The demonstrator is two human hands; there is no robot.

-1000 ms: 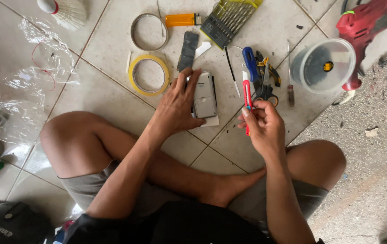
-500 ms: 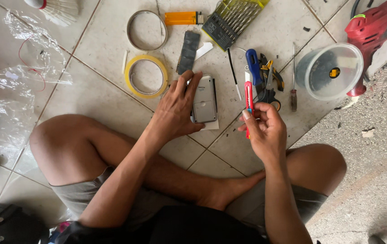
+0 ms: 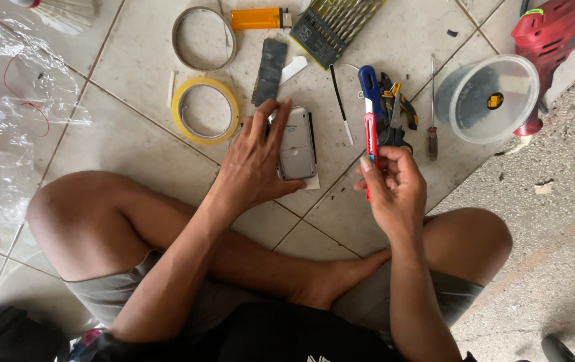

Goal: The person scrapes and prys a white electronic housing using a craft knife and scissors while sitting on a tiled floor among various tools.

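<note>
1. Our left hand [image 3: 255,164] lies flat, fingers spread over a small grey device [image 3: 297,143] on the tiled floor [image 3: 133,127], touching its left edge.
2. Our right hand [image 3: 393,184] pinches a red utility knife [image 3: 370,144] upright between thumb and fingers, just right of the device.
3. Beyond it lie blue-handled pliers [image 3: 385,100], a screwdriver [image 3: 432,114] and a clear plastic tub [image 3: 492,100].
4. A yellow tape roll [image 3: 205,110] lies left of the device.
</note>
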